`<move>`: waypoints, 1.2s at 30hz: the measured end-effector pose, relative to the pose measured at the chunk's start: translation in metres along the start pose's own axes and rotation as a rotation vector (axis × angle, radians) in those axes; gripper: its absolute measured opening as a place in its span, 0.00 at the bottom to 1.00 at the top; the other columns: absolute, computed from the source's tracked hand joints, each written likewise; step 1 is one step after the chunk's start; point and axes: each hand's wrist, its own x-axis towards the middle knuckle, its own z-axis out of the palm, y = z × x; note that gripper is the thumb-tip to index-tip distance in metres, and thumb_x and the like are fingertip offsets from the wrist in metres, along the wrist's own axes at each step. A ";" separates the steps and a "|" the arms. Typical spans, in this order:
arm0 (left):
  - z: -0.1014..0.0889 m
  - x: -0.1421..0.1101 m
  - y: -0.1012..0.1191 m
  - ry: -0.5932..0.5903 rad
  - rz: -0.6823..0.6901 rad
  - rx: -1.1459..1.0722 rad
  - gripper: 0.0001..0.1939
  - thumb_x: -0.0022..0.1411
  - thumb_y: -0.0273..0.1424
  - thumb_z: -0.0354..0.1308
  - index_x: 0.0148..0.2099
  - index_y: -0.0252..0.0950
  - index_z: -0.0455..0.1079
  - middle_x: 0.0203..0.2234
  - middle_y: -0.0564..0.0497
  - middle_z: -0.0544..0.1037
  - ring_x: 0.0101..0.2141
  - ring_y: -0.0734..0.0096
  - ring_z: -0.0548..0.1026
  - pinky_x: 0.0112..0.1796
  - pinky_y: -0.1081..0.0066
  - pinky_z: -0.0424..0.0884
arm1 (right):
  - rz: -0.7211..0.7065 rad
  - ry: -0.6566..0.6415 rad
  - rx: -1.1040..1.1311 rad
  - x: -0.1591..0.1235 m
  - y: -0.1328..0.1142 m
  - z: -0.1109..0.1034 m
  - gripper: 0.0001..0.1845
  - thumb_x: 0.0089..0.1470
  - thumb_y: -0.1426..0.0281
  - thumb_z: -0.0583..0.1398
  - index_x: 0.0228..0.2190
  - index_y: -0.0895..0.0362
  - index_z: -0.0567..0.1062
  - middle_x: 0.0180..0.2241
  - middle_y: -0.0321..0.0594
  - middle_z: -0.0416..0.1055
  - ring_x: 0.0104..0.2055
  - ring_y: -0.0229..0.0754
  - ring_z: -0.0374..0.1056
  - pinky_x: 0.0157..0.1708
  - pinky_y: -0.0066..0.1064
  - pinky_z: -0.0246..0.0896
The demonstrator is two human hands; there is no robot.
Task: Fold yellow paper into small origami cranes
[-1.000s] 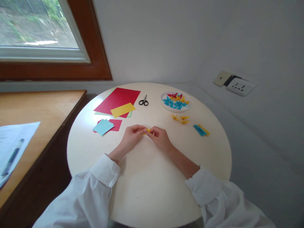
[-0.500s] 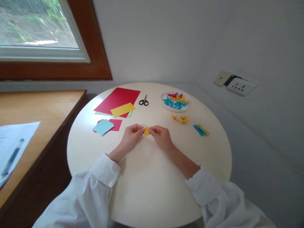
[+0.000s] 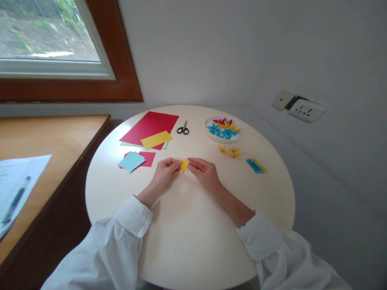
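Observation:
A small folded piece of yellow paper (image 3: 184, 166), diamond-shaped, is held up over the middle of the round table. My left hand (image 3: 166, 172) pinches its left side between thumb and fingers. At its right corner, the thumb and fingertips of my right hand (image 3: 204, 173) close on the edge. Beyond my right hand lie three folded yellow paper cranes (image 3: 234, 150). Left of my left hand is a stack of light blue paper squares (image 3: 132, 161) with red squares (image 3: 148, 159) under it.
A white round dish (image 3: 225, 140) holds blue, yellow and red paper cranes. Scissors (image 3: 183, 129) with black handles lie near red sheets (image 3: 151, 125) and a yellow strip (image 3: 156, 139). Narrow folded blue and yellow papers (image 3: 254, 166) rest at right. A wooden desk (image 3: 60, 133) stands at left.
The yellow paper has shifted slightly left and turned, showing more of its face. My right fingertips have moved from over it to its right corner.

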 end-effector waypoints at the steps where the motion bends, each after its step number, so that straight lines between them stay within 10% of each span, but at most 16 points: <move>1: 0.000 0.000 0.000 -0.001 0.001 0.001 0.09 0.45 0.34 0.63 0.23 0.33 0.69 0.20 0.52 0.72 0.24 0.76 0.68 0.27 0.74 0.63 | -0.003 -0.001 -0.004 0.000 0.000 0.000 0.15 0.42 0.67 0.63 0.36 0.56 0.78 0.32 0.42 0.77 0.35 0.42 0.72 0.37 0.35 0.67; 36: -0.002 0.000 -0.003 -0.108 0.040 0.116 0.11 0.48 0.35 0.61 0.33 0.35 0.69 0.20 0.55 0.71 0.23 0.77 0.68 0.25 0.76 0.60 | -0.041 0.001 -0.011 -0.001 -0.007 0.000 0.06 0.42 0.70 0.59 0.27 0.55 0.76 0.29 0.39 0.75 0.33 0.41 0.71 0.35 0.32 0.65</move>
